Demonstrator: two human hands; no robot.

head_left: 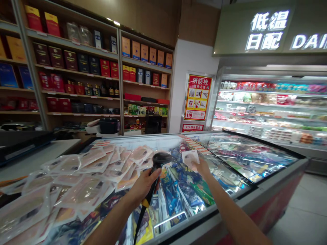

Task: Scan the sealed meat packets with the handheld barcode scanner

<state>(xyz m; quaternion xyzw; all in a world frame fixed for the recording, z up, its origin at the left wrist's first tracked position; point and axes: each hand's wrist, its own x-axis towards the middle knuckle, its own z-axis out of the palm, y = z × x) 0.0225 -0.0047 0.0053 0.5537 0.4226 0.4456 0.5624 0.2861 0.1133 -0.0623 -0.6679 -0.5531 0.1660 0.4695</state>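
Note:
My left hand point(145, 185) is closed around the grip of a black handheld barcode scanner point(161, 158), its head tilted up and toward the right. A cable with a yellow collar runs down from its base. To the right, my right hand point(201, 166) pinches the edge of a small white packet point(190, 158), somewhat blurred, held a little above the freezer glass. Scanner head and packet are apart but close. On the left, many flat clear packets point(85, 192) with pale round contents and dark labels overlap in a spread pile on the freezer top.
Bagged frozen goods point(176, 194) show through the glass of a chest freezer point(270, 185). A dark flat device point(22, 143) lies on a counter at left. Shelves of boxes point(81, 63) stand behind, a lit dairy cooler point(268, 109) at back right.

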